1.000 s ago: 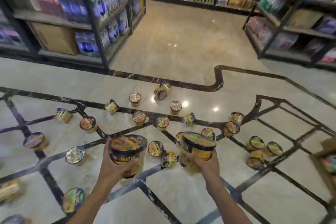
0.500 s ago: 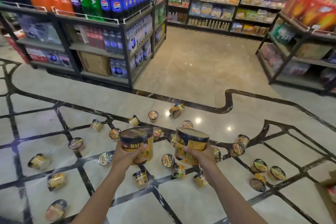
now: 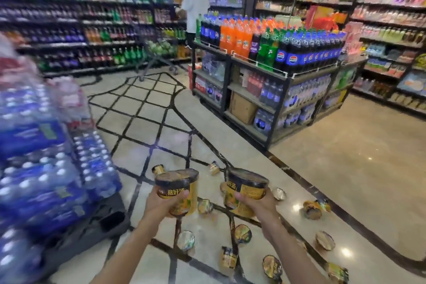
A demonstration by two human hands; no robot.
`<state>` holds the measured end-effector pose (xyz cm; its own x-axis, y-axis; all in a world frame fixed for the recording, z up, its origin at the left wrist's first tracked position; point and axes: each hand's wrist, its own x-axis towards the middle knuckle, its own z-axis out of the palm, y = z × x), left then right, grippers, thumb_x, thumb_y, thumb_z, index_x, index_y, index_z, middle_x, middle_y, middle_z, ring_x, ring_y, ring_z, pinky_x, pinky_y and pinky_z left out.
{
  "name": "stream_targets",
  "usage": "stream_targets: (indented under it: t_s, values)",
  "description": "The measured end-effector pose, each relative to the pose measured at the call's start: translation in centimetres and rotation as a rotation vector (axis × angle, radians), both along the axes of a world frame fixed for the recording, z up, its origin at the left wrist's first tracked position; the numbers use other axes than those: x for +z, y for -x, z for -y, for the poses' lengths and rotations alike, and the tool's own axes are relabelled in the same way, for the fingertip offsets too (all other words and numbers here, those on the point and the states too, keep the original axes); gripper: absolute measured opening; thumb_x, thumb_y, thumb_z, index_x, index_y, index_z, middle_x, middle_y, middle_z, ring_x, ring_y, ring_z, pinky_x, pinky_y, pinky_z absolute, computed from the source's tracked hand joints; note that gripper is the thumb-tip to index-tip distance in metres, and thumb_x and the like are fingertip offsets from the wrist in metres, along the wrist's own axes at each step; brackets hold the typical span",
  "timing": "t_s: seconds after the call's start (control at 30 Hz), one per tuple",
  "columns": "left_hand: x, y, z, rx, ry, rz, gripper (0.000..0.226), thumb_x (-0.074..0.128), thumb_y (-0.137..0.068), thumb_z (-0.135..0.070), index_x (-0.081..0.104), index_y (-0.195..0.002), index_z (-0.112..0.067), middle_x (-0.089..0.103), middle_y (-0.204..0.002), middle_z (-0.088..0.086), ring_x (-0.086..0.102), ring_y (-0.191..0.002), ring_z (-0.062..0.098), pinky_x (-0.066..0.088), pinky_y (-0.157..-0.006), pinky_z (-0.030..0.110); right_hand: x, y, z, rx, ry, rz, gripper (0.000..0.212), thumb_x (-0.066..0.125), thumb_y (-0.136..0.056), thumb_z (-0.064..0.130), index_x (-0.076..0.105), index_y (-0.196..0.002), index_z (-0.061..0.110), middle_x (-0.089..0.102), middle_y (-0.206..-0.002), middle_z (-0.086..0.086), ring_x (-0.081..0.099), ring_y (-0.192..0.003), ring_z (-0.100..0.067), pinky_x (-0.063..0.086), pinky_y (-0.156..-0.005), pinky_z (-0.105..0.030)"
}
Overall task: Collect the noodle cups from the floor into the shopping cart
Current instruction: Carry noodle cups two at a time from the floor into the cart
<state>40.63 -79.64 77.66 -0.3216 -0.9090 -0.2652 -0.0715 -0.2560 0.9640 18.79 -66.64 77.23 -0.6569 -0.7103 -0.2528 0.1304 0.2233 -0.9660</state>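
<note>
I hold two yellow-and-black noodle cups upright in front of me. My left hand grips one noodle cup around its lower half. My right hand grips the other noodle cup the same way. Several more noodle cups lie scattered on the marble floor below and to the right, among them one cup and another cup. A shopping cart with green goods stands far back in the drinks aisle, blurred.
Stacked packs of bottled water on a dark pallet fill the left side. A soda display rack stands ahead to the right. A person in a white shirt stands at the far shelves. Open floor runs between them.
My view has risen and swung left, away from the cup-strewn floor toward the drinks aisle. Both hands still hold their cups, carried higher and further from the floor.
</note>
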Motion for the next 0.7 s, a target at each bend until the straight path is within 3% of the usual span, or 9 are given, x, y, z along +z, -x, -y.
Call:
stream_targets:
  t_s: [0.07, 0.17, 0.27, 0.37, 0.43, 0.5, 0.57, 0.63, 0.7]
  values:
    - [0.5, -4.0, 0.1, 0.147, 0.029, -0.018, 0.058, 0.087, -0.061, -0.023, 0.052, -0.108, -0.02, 0.061, -0.088, -0.011, 0.062, -0.089, 0.016, 0.045, -0.061, 0.017, 0.7, -2.6, 3.1, 0.114, 0.03, -0.016, 0.076, 0.092, -0.054, 0.022, 0.052, -0.119, 0.018, 0.066, -0.108, 0.0, 0.063, -0.094, -0.01, 0.048, -0.068, -0.019]
    - [1.1, -10.7, -0.5, 0.32, 0.07, -0.007, 0.033, 0.08, -0.07, -0.01, 0.058, -0.091, -0.022, 0.067, -0.077, -0.011, 0.063, -0.072, 0.007, 0.048, -0.057, 0.015, 1.2, -7.8, 7.1, 0.285, 0.068, -0.013, 0.079, 0.093, -0.053, 0.024, 0.051, -0.119, 0.019, 0.065, -0.111, -0.002, 0.062, -0.093, -0.009, 0.048, -0.071, -0.021]
    - [1.5, -17.8, -1.7, 0.502, 0.083, 0.004, 0.032, 0.082, -0.068, -0.012, 0.058, -0.085, -0.025, 0.07, -0.064, -0.015, 0.066, -0.066, 0.004, 0.05, -0.059, 0.02, 2.0, -14.3, 10.0, 0.449, 0.081, -0.019, 0.057, 0.087, -0.062, 0.011, 0.053, -0.106, 0.023, 0.067, -0.104, -0.001, 0.062, -0.088, -0.008, 0.05, -0.067, -0.019]
    - [2.0, -25.0, -3.7, 0.667, 0.043, 0.008, 0.048, 0.093, -0.05, -0.027, 0.064, -0.088, -0.021, 0.073, -0.076, -0.005, 0.068, -0.078, 0.022, 0.056, -0.068, 0.041, 2.6, -21.6, 11.7, 0.618, 0.119, -0.006, 0.049, 0.086, -0.063, 0.007, 0.054, -0.096, 0.025, 0.067, -0.093, 0.005, 0.063, -0.08, -0.006, 0.05, -0.056, -0.012]
    - [2.4, -29.5, -5.1, 0.787, 0.046, 0.005, 0.068, 0.095, -0.035, -0.038, 0.065, -0.093, -0.02, 0.072, -0.088, 0.001, 0.067, -0.083, 0.021, 0.055, -0.073, 0.036, 2.7, -26.4, 12.2, 0.756, 0.119, 0.021, 0.073, 0.094, -0.049, 0.026, 0.055, -0.11, 0.021, 0.069, -0.103, 0.0, 0.067, -0.088, -0.012, 0.055, -0.067, -0.02]
    - [3.0, -33.9, -6.8, 0.907, 0.062, 0.027, 0.071, 0.094, -0.04, -0.036, 0.063, -0.1, -0.018, 0.07, -0.094, 0.001, 0.065, -0.081, 0.015, 0.05, -0.068, 0.023, 2.8, -31.3, 12.7, 0.897, 0.098, 0.041, 0.107, 0.094, -0.028, 0.05, 0.052, -0.121, 0.02, 0.069, -0.112, -0.001, 0.067, -0.098, -0.016, 0.056, -0.083, -0.036]
    - [3.4, -38.4, -8.7, 1.01, 0.055, 0.026, 0.066, 0.093, -0.05, -0.027, 0.062, -0.107, -0.014, 0.07, -0.098, 0.005, 0.066, -0.084, 0.017, 0.051, -0.071, 0.025, 2.8, -36.6, 13.2, 1.023, 0.076, 0.031, 0.117, 0.092, -0.021, 0.057, 0.05, -0.124, 0.022, 0.067, -0.115, 0.002, 0.066, -0.102, -0.016, 0.053, -0.091, -0.042]
    - [3.3, -42.8, -10.9, 1.102, 0.043, 0.036, 0.071, 0.093, -0.045, -0.034, 0.062, -0.106, -0.015, 0.071, -0.096, 0.003, 0.068, -0.085, 0.019, 0.054, -0.07, 0.029, 3.1, -42.1, 13.3, 1.131, 0.055, 0.027, 0.12, 0.091, -0.019, 0.058, 0.048, -0.125, 0.022, 0.066, -0.115, 0.003, 0.064, -0.103, -0.016, 0.053, -0.091, -0.041]
    - [3.0, -47.5, -13.5, 1.2, 0.053, 0.035, 0.061, 0.092, -0.052, -0.027, 0.061, -0.103, -0.018, 0.071, -0.095, 0.002, 0.068, -0.085, 0.018, 0.052, -0.066, 0.025, 3.3, -48.1, 13.2, 1.238, 0.061, 0.021, 0.121, 0.091, -0.016, 0.057, 0.048, -0.123, 0.02, 0.066, -0.113, 0.002, 0.065, -0.101, -0.016, 0.053, -0.09, -0.04]
